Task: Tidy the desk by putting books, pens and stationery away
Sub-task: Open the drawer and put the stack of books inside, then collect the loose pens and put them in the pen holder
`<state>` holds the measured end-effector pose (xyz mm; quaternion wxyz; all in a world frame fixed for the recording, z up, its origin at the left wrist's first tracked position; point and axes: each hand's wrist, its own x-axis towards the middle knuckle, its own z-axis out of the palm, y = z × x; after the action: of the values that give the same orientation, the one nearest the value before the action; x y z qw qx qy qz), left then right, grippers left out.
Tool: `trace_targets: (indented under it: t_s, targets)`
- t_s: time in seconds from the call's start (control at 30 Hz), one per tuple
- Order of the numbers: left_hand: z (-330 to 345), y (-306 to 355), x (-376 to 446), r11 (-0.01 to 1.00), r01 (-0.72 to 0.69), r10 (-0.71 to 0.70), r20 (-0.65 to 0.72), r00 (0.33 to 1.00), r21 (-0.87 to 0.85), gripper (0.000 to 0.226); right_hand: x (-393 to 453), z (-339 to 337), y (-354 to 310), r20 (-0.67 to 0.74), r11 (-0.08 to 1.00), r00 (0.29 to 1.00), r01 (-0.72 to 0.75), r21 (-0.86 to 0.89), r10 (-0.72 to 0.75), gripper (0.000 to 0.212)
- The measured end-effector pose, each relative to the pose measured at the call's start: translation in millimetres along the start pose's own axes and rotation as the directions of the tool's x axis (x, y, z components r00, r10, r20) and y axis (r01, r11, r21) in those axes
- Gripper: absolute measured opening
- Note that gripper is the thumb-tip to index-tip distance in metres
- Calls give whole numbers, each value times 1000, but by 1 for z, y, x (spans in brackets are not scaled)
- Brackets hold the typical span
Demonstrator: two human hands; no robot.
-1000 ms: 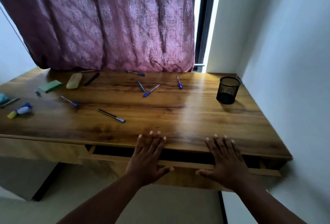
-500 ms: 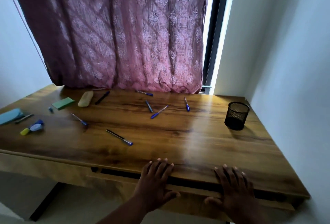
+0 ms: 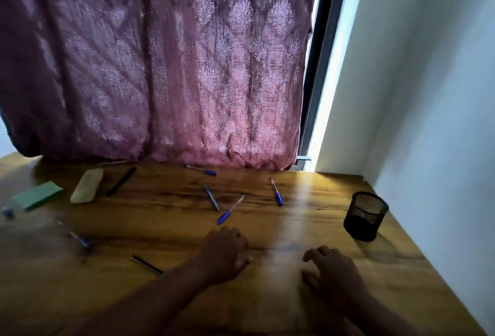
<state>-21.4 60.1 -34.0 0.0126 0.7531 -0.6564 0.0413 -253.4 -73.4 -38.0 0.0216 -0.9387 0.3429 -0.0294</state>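
Change noted: one second ago both hands pressed flat against the drawer front under the near edge of the desk (image 3: 267, 309); half a second ago they were still there with the gap narrower. Now the drawer is out of view and both hands are over the desk top. Judgement: the drawer step is finished, though its closure cannot be confirmed, and pen collection is starting.

Left hand (image 3: 225, 252): curled loosely, knuckles up, near the middle of the desk, just short of a blue-capped pen (image 3: 231, 209). It appears empty. Right hand (image 3: 332, 271): fingers bent, palm down, toward the near right, also holding nothing as far as can be seen.

Container: one black mesh pen cup (image 3: 365, 216) stands upright by the right edge. Its interior is dark; no pens rise above the rim, so it is judged empty.

Items outstanding: three more blue pens, one centre (image 3: 211, 197), one centre-right (image 3: 276, 192), one at the far edge beneath the curtain (image 3: 201, 170). A dark pen (image 3: 146, 264) lies near the left forearm. A blurred pen (image 3: 77, 239) lies toward the left edge. At the far left: a black marker (image 3: 121, 181), a beige case (image 3: 87, 185), a green pad (image 3: 37, 195)
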Motion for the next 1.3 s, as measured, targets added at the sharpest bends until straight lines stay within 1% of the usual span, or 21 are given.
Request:
trace_targets:
  t_s: [0.07,0.13,0.2,0.3,0.43,0.6,0.67,0.7,0.77,0.83,0.87,0.9,0.93,0.97,1.0,1.07,1.1,1.17,1.2,1.23,1.3]
  targets:
    - [-5,-36,31,993,117,-117,24,993,13,53,44,-8,-12,-35,1000,999,-13,4,13,36]
    - [-7,-59,57,983,182,-182,53,982,5,40,79,-13,-19,-75,1000,997,-27,-1,27,35]
    - [-5,-72,73,971,238,-235,75,969,-25,38,111,-12,-23,-95,999,995,-32,-13,31,37]
    - [2,-77,86,948,317,-313,90,946,-32,39,144,-9,-27,-96,998,994,-53,29,55,42]
    - [13,-72,96,901,418,-407,111,907,-115,24,177,2,-21,-49,992,992,-118,40,120,45]
    - [12,-71,103,848,510,-496,121,860,-147,23,204,17,-14,-35,981,986,-155,113,160,39]
    - [3,-76,106,820,534,-524,106,845,-206,25,213,22,-12,-41,972,980,-187,144,194,32]
    - [-3,-78,107,791,547,-543,97,834,-273,23,216,23,-11,-47,972,979,-191,140,199,29]
    - [-17,-83,109,699,534,-570,79,818,-475,17,220,24,-9,-61,975,979,-185,123,193,25]
    - [-29,-85,116,547,464,-592,70,803,-696,15,220,19,-5,-49,955,971,-218,200,232,19]
    - [-34,-85,120,409,401,-600,90,795,-820,15,220,12,0,-56,938,965,-234,257,256,17]
    - [-40,-83,125,231,320,-597,126,792,-919,15,218,2,6,-90,918,958,-232,321,273,16]
    - [-47,-80,130,46,226,-576,159,802,-973,15,215,-12,12,-148,889,944,-216,404,296,17]
    - [-54,-74,138,-110,139,-537,177,825,-984,15,210,-29,22,-214,842,918,-190,505,335,19]
    - [-61,-66,147,-218,75,-508,178,843,-973,12,202,-50,31,-269,775,881,-154,613,388,19]
    - [-76,-44,172,-324,13,-485,178,856,-946,12,180,-98,59,-318,601,802,-64,796,506,18]
    - [-83,-32,185,-365,-11,-460,170,872,-931,11,169,-120,75,-314,507,781,-3,862,539,19]
    - [-99,1,214,-434,-39,-368,138,920,-900,10,141,-162,110,-315,344,772,133,930,553,23]
    - [-106,20,229,-445,-37,-322,121,939,-895,12,128,-179,125,-315,297,770,171,939,554,25]
    - [-112,40,243,-441,-28,-276,106,955,-897,12,117,-194,140,-321,282,769,190,940,553,27]
    - [-122,77,265,-426,-13,-176,69,982,-905,12,102,-210,160,-349,332,757,185,925,553,27]
